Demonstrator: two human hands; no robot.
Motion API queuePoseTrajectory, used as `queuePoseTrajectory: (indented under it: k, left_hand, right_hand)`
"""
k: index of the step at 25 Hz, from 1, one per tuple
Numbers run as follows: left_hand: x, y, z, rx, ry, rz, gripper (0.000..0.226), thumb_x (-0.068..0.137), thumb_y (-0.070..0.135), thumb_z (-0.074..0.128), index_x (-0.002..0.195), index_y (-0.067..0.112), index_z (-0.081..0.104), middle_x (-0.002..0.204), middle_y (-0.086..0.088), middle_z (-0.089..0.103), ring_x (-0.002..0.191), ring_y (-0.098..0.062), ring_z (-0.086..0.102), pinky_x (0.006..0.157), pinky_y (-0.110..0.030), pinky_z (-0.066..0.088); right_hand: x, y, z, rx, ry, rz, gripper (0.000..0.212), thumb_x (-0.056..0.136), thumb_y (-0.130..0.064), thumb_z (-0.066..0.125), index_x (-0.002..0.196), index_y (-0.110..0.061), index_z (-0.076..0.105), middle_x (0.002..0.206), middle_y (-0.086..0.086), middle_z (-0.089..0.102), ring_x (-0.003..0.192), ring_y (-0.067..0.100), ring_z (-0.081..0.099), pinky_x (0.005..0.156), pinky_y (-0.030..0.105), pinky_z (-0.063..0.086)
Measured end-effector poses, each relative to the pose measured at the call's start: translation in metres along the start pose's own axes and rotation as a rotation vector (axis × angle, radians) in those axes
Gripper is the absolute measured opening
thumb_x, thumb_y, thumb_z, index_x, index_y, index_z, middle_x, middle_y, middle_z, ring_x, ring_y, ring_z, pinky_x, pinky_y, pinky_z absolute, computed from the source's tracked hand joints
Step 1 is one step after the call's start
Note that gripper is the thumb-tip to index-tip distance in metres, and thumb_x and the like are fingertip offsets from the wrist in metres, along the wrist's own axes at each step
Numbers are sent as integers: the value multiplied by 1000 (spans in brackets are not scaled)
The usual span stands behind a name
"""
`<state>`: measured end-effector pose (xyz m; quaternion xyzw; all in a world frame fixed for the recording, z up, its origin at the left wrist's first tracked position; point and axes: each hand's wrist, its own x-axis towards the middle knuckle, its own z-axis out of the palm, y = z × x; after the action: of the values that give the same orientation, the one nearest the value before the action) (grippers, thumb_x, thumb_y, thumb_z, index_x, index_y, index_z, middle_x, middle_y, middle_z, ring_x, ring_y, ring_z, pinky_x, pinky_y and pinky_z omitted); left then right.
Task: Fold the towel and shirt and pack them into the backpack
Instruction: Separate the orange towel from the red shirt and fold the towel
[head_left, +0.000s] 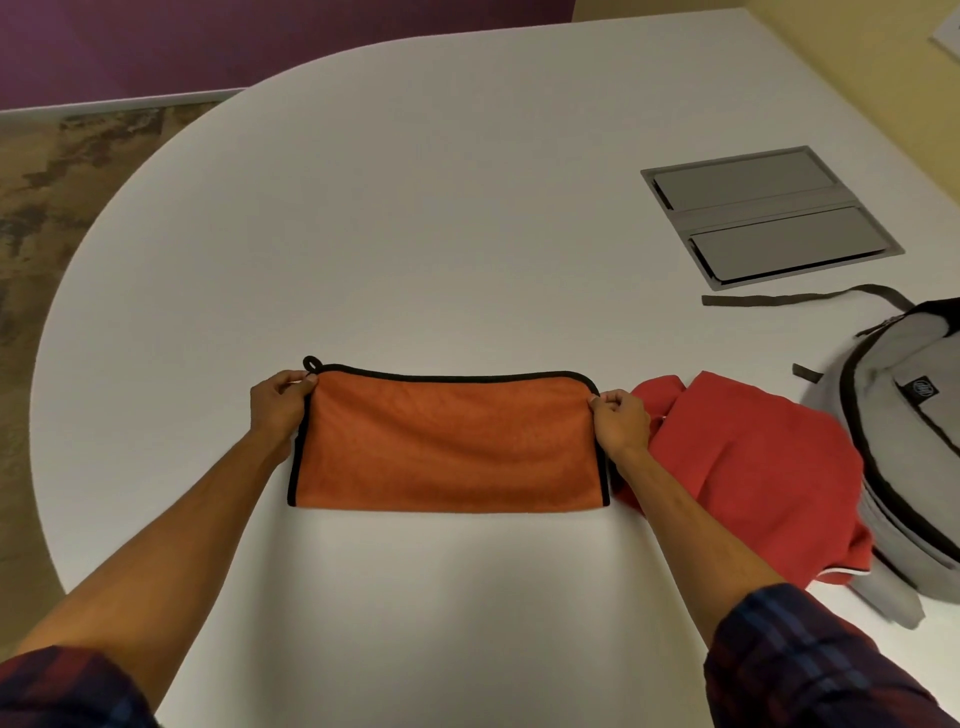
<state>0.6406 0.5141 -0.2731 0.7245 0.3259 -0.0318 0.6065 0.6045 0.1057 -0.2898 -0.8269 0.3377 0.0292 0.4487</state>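
On table (415, 208) | hands pinch towel (447, 441) corners | shirt (753, 467) beside

I lean over a white table (415, 208) with a rounded far edge. Set flush into its top, off to my right, sits a grey hatch (771, 215) with two closed flaps. Beyond the edge I see patterned brown carpet (62, 171) and a purple wall (208, 41).
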Motion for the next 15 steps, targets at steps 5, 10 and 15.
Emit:
queuePoseTrajectory:
  k: [5, 10, 15]
  left_hand:
    - [10, -5, 5, 17, 11, 4, 5, 91, 19, 64, 86, 18, 66, 78, 1, 61, 69, -12, 53, 65, -25, 44]
    - [11, -3, 13, 312, 50, 30, 19, 86, 15, 67, 104, 12, 64, 103, -14, 66, 87, -25, 59, 81, -36, 49]
    - [-15, -6, 27, 989, -2, 614, 45, 81, 14, 65, 124, 9, 56, 126, -17, 51, 115, -36, 49, 94, -50, 41]
  right_hand:
    - [-4, 1, 2, -116, 11, -53, 15, 94, -23, 56, 100, -11, 61, 89, 4, 66, 87, 24, 63, 74, 33, 48]
    - [-6, 0, 1, -278, 29, -107, 25, 87, -27, 66, 107, -11, 62, 99, 7, 68, 92, 26, 64, 78, 36, 50]
    - [-20, -3, -2, -519, -9, -113, 48, 87, -46, 59, 117, -8, 56, 104, 10, 66, 93, 30, 64, 76, 36, 50]
